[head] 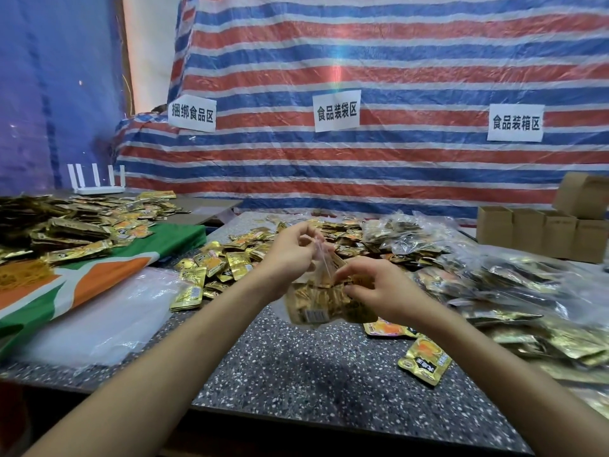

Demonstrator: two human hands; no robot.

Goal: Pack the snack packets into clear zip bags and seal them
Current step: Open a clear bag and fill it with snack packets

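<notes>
Holding filled clear zip bag [316, 301] just above desk [296, 374] middle: pinching its top with left hand [290, 249], gripping its side with right hand [365, 285]. Loose snack packets [237, 255] heaped at desk's far side.

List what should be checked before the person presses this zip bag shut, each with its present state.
1. Left hand pinches the zip bag at its top edge: ok.
2. Right hand holds the bag near its mouth: ok.
3. Gold packets sit inside the bag: ok.
4. Mouth free of protruding packets: cannot tell, blurred.
5. Bare table below for setting down: ok.
6. All packets packed: not ok; a loose packet lies by the right forearm.
</notes>
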